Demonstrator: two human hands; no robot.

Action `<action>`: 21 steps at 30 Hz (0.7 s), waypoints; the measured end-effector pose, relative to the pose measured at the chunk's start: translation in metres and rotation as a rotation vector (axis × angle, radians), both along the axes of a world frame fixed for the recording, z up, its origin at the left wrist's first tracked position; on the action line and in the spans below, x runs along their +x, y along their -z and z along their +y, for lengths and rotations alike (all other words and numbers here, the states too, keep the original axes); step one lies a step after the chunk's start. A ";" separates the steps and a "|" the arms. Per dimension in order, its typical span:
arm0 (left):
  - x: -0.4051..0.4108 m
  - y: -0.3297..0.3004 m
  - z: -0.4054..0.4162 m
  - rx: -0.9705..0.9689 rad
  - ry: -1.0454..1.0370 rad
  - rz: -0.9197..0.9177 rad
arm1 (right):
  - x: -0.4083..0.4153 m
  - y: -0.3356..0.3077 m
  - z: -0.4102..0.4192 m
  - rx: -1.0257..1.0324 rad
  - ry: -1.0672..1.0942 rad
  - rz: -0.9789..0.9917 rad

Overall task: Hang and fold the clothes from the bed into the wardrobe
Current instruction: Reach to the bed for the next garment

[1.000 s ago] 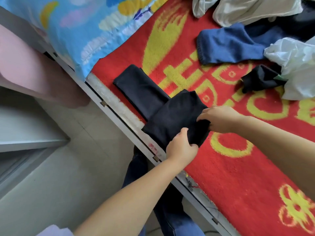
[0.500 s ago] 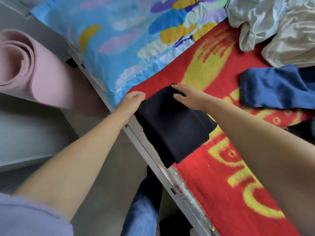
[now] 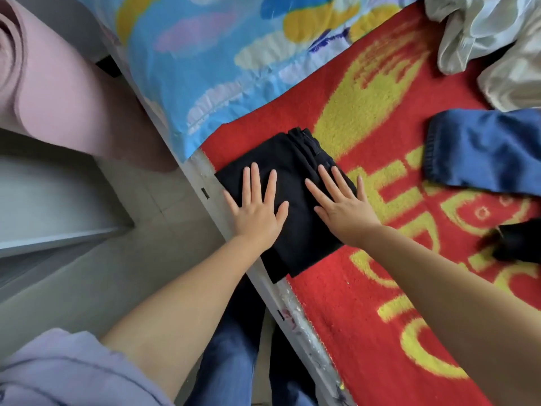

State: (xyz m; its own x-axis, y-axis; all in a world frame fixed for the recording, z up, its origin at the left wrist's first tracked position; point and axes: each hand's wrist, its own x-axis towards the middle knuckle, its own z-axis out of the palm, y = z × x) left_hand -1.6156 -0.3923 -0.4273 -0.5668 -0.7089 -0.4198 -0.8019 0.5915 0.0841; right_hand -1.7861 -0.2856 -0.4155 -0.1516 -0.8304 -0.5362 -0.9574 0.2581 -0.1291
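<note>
Both hands flat on the folded black garment now

Half a second ago the left hand gripped the black garment's edge and the right hand reached over its far corner; now both lie palm-down with fingers straight and spread, grasping nothing, just pressing. The garment sits folded right under the fingers at the bed's near edge, one corner hanging past the rail. A blue garment lies well off beyond the right fingers, white clothes farther up.

Folded black garment, a flat rectangle at frame centre, lying on the red-and-yellow blanket at the bed's edge.
</note>
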 end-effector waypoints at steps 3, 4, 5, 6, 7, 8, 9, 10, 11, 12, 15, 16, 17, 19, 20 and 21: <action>-0.012 -0.016 0.015 0.042 -0.083 -0.045 | -0.005 -0.015 0.005 -0.022 -0.144 0.038; -0.015 -0.021 0.028 0.082 -0.098 -0.037 | -0.005 -0.020 0.012 -0.011 -0.225 0.039; -0.016 -0.026 0.044 0.120 -0.095 -0.022 | -0.004 -0.023 0.022 0.018 -0.309 0.038; -0.016 -0.028 0.063 0.148 -0.080 -0.014 | -0.001 -0.023 0.032 0.053 -0.376 0.041; -0.015 -0.029 0.079 0.160 -0.064 -0.019 | 0.001 -0.021 0.041 0.081 -0.410 0.052; -0.013 -0.027 0.093 0.148 -0.051 -0.036 | 0.002 -0.018 0.048 0.086 -0.412 0.072; -0.011 -0.023 0.103 0.116 -0.044 -0.062 | 0.002 -0.013 0.051 0.067 -0.402 0.099; -0.010 -0.019 0.108 0.076 -0.038 -0.087 | 0.003 -0.008 0.050 0.035 -0.391 0.128; -0.008 -0.015 0.111 0.039 -0.030 -0.107 | 0.006 -0.003 0.049 0.003 -0.381 0.151; -0.007 -0.011 0.110 0.007 -0.019 -0.116 | 0.008 0.001 0.046 -0.026 -0.366 0.164; -0.003 -0.002 0.106 -0.050 0.009 -0.096 | 0.010 0.012 0.040 -0.088 -0.320 0.150; -0.001 -0.002 0.106 -0.050 0.021 -0.090 | 0.010 0.010 0.038 -0.089 -0.311 0.130; -0.001 -0.005 0.105 -0.046 0.028 -0.084 | 0.010 0.006 0.037 -0.082 -0.305 0.107; -0.001 -0.017 0.101 -0.011 0.003 -0.060 | 0.008 -0.011 0.030 -0.040 -0.296 0.063; -0.003 -0.026 0.098 0.014 -0.025 -0.041 | 0.008 -0.022 0.024 -0.011 -0.287 0.047; -0.005 -0.036 0.093 0.034 -0.054 -0.025 | 0.008 -0.035 0.016 0.012 -0.271 0.036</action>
